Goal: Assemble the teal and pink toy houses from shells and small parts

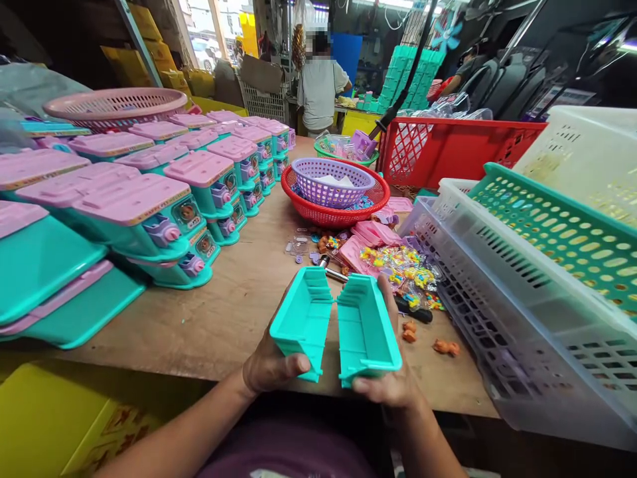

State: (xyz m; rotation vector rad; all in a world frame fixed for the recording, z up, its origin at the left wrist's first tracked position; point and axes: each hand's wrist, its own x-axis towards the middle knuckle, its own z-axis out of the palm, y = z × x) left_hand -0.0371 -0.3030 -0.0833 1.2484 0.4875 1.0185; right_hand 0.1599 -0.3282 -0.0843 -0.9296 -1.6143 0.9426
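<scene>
Above the front edge of the wooden table (pixel 229 299), my left hand (pixel 271 365) grips a turquoise plastic half shell (pixel 301 318), its thumb over the near rim. My right hand (pixel 393 385) holds a second turquoise half shell (pixel 371 325) the same way. The two halves face each other with a narrow gap between them, so their hollow insides show. Most of my fingers are hidden behind the plastic. Just beyond lie a hammer-like tool with a black handle (pixel 418 312), pink panels (pixel 373 236) and clear packets of small yellow pieces (pixel 413 269). Small brown animal figures (pixel 446 347) lie to the right.
Stacked turquoise boxes with pink lids (pixel 199 172) line the left side. A purple basket (pixel 333 182) sits in a red basket (pixel 298 212) at the back. Plastic crates (pixel 497 279) crowd the right edge. A person (pixel 321 93) stands far behind.
</scene>
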